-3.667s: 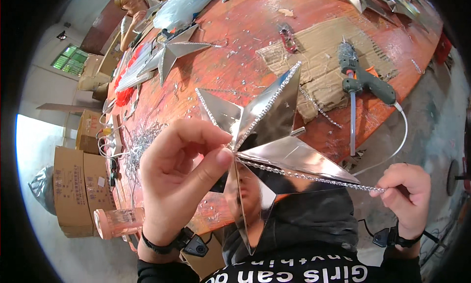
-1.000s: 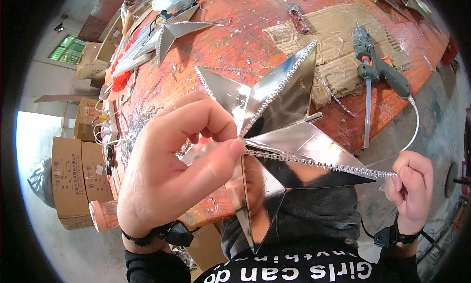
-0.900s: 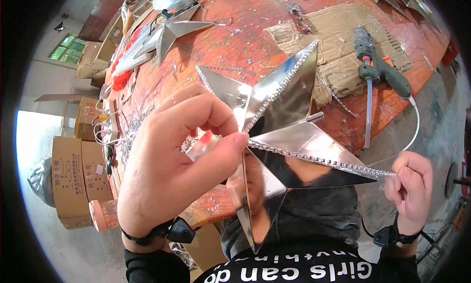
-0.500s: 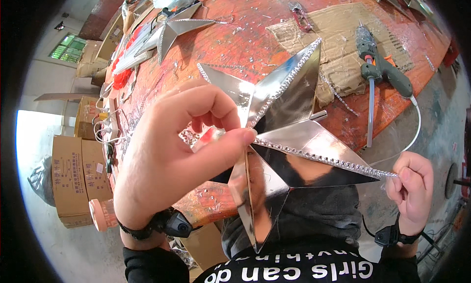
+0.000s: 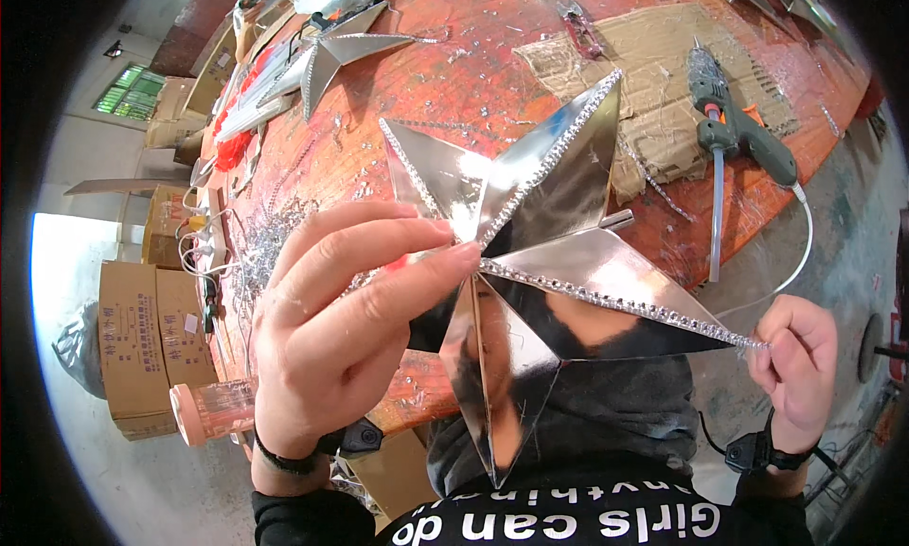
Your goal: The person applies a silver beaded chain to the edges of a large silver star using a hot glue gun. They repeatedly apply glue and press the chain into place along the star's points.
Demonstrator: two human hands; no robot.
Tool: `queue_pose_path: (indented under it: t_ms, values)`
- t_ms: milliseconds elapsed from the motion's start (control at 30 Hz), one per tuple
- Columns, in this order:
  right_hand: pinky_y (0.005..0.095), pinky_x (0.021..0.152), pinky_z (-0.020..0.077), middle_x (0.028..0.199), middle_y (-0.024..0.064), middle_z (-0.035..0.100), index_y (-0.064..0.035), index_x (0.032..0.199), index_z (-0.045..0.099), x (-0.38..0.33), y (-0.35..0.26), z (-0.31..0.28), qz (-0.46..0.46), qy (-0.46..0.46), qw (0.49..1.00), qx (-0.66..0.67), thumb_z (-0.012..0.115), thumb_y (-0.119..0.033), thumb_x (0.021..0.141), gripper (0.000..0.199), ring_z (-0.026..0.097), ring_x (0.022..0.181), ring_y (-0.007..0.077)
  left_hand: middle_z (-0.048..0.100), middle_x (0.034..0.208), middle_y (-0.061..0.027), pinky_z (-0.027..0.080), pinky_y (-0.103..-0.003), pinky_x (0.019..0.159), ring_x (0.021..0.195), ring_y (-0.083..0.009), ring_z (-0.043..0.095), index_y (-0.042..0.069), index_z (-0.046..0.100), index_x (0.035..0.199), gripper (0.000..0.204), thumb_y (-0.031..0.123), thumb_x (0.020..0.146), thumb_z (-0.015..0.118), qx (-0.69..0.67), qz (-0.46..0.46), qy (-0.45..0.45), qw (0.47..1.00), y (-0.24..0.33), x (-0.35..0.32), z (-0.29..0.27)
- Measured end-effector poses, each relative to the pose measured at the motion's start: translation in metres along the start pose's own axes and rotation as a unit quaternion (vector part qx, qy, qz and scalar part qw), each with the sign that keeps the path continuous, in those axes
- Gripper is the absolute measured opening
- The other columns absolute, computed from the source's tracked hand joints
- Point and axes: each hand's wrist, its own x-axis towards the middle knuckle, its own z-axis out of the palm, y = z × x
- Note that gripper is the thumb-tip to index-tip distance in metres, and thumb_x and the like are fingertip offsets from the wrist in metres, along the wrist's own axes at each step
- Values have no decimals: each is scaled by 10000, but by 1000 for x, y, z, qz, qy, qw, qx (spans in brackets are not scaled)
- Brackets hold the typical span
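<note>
A shiny silver five-pointed star (image 5: 559, 181) is held in front of me over the table edge, its faces folded into ridges. Silver beaded rhinestone trim (image 5: 615, 303) runs along the right arm's ridge to its tip, and similar trim lines the upper arms. My left hand (image 5: 346, 323) is closed at the star's centre, thumb and fingertips pinched on it where the ridges meet; what lies under them is hidden. At the right tip, my right hand (image 5: 795, 361) pinches the trim's end between thumb and bent fingers.
On the red table (image 5: 454, 72) lie another silver star (image 5: 327, 58), a cardboard piece (image 5: 653, 91) with red-handled pliers (image 5: 579, 33), and a corded glue gun (image 5: 729, 120). A pinkish jar (image 5: 213, 411) is beside my left wrist. Cartons (image 5: 133, 347) stand at the left.
My left hand has turned and dropped slightly, its fingers straightening and coming together over the star's centre. The left arm's trim shows more now. My right hand stays at the tip.
</note>
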Motion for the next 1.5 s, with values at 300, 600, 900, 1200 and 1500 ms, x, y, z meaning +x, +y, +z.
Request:
queue_pose_path:
  t_ms: [300,600,900,1200,1500]
  values:
    - [202,518,321,637,4,540,2,715,563,0,-9,5,29,4,998,-51,643,-159,854,227,467,575,44,637,971,-62,537,-320,656,859,-265,631,93,708,960,377,-54,619,644,120,55,35,991,4,-1,9]
    - [202,474,292,596,-26,523,8,740,585,0,-8,0,-7,-38,997,-69,617,-110,877,184,416,523,23,625,950,-77,500,-294,555,811,-247,641,59,685,927,337,-80,620,671,134,73,32,988,6,3,13]
    - [201,484,286,605,-39,499,10,764,590,0,-7,-2,25,-24,997,-63,608,-135,894,196,400,542,15,626,939,-90,492,-287,542,779,-242,641,56,677,922,267,-49,676,676,117,76,41,989,3,3,19]
    - [193,500,276,635,-64,456,-2,784,577,6,0,6,65,-41,997,-32,593,-181,923,227,373,577,2,626,951,-96,529,-318,598,787,-258,642,56,678,936,297,-78,671,668,126,63,46,989,7,0,16]
    - [243,571,370,683,12,530,7,844,600,12,0,18,-38,-56,980,-188,602,-133,894,149,476,625,86,622,959,-98,541,-335,660,816,-265,638,63,678,944,340,-95,643,689,106,38,56,992,8,-4,20]
